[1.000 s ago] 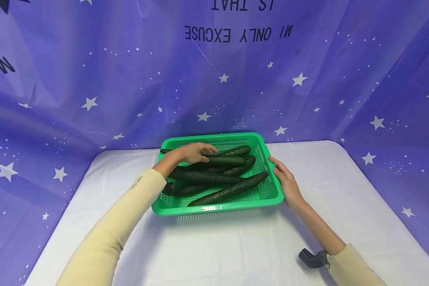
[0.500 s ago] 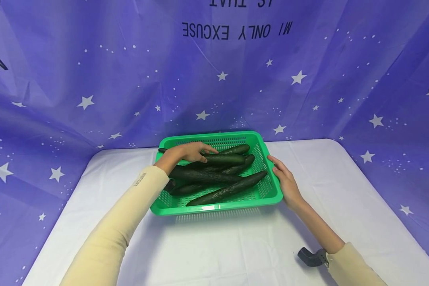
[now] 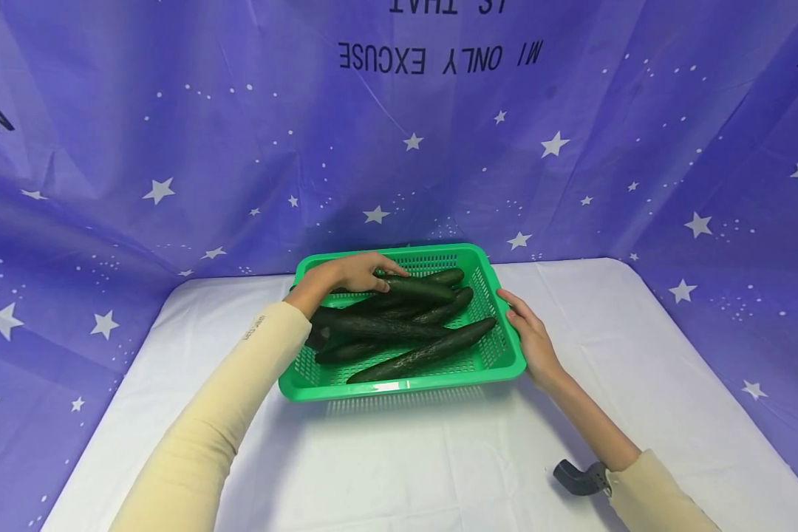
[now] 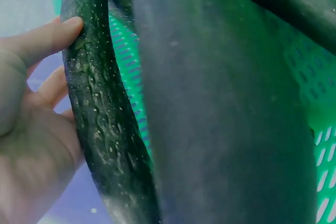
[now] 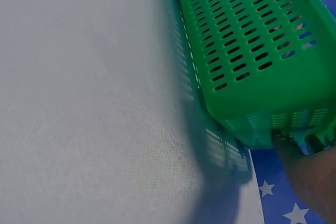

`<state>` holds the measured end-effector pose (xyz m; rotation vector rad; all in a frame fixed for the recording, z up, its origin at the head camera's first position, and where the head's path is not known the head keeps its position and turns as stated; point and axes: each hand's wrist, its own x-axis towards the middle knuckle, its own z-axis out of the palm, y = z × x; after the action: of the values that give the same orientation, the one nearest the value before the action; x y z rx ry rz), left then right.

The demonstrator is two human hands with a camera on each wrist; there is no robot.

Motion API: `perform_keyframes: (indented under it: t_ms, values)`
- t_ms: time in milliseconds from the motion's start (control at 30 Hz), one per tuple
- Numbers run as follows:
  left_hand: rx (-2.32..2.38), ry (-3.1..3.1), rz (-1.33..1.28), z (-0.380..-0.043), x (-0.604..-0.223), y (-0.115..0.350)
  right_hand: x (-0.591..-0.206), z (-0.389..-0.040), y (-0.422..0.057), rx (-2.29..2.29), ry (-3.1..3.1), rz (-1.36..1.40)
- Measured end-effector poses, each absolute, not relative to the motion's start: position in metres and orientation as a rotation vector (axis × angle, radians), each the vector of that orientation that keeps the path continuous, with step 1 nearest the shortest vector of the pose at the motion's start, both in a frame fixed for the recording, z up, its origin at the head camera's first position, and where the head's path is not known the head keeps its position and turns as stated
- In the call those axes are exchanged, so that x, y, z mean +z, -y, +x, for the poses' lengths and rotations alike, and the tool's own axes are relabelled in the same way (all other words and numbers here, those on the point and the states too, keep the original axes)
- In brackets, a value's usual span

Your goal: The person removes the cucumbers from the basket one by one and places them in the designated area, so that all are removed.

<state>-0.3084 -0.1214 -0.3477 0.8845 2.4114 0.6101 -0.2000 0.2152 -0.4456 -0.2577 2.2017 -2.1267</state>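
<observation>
In the head view a green plastic basket [image 3: 399,387] holds several dark green cucumbers [image 3: 432,351]. My left hand [image 3: 355,273] is over its back left part, gripping a cucumber [image 3: 419,288]. The left wrist view shows the thumb of the left hand [image 4: 37,114] on the near face of this bumpy cucumber [image 4: 97,98], with other fingers partly hidden behind it. A larger cucumber [image 4: 220,103] fills the middle there. My right hand [image 3: 535,343] touches the basket's right end from outside. In the right wrist view its fingertips [image 5: 283,142] meet the end wall below the rim.
The basket stands on a white-covered table [image 3: 399,465], close to a purple curtain [image 3: 399,170] with stars and lettering. The curtain also rises along both sides. A dark curved device [image 3: 580,479] is attached at my right wrist.
My left hand has risen slightly toward the back of the basket, and the gripped cucumber has shifted and tilted with it. My right hand and the basket stay nearly still.
</observation>
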Motion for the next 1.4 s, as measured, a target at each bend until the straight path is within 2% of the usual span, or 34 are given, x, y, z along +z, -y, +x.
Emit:
perform_keyframes:
  t_ms: [700, 1400]
  values:
    - [1.035, -2.575, 0.872, -0.266, -0.306, 0.172, -0.444, -0.199, -0.214, -2.129, -2.195, -0.245]
    - [1.303, -2.717, 0.524, -0.205, -0.312, 0.226, -0.446, -0.199, -0.215, -2.122, -2.195, -0.253]
